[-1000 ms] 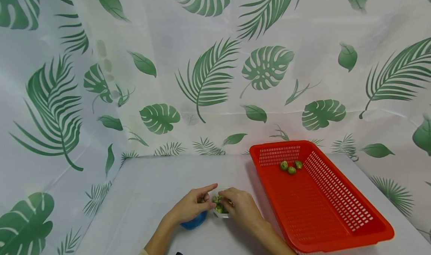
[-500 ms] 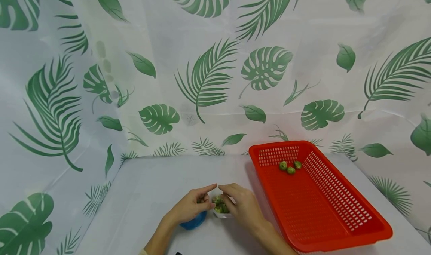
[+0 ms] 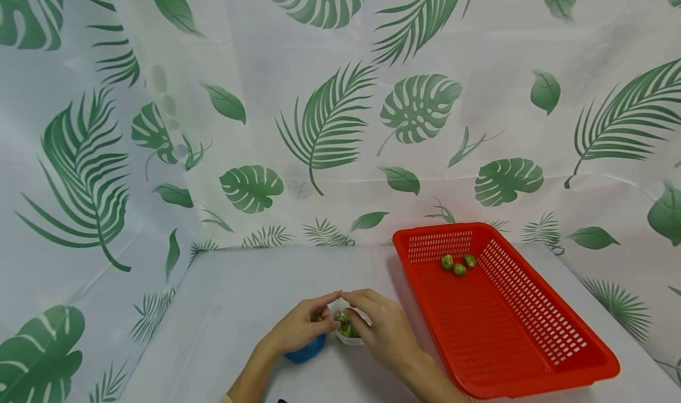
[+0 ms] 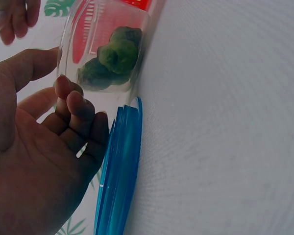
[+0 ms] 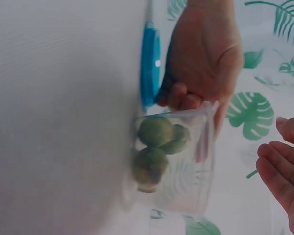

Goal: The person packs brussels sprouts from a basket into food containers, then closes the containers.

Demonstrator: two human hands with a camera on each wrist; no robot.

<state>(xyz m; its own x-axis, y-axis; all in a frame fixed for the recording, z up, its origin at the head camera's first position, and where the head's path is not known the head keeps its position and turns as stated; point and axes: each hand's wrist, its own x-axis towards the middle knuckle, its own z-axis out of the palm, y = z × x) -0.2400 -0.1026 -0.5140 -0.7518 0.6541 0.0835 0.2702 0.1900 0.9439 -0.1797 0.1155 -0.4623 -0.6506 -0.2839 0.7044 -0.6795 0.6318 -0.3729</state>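
Observation:
A small clear plastic container point(image 3: 349, 340) stands on the table with several Brussels sprouts point(image 3: 348, 328) in it. My left hand point(image 3: 304, 325) steadies its left side, the thumb at the rim point(image 4: 62, 54), the index finger stretched out and the other fingers curled. Over the container my right hand point(image 3: 387, 330) hovers, fingers apart and nothing in its grasp in the right wrist view. A round blue lid point(image 3: 307, 353) lies under and beside the left hand, partly hidden. Through the container's wall, sprouts point(image 5: 155, 132) show resting at the bottom.
To the right stands a long red perforated basket point(image 3: 500, 326), with three Brussels sprouts point(image 3: 459, 269) near its far end. A white sheet with green leaf prints point(image 3: 330, 125) hangs behind and to the sides of the white table point(image 3: 245, 285).
My right hand's fingers have risen out of the container and now hang above it, near the left index fingertip. The left hand stays in place.

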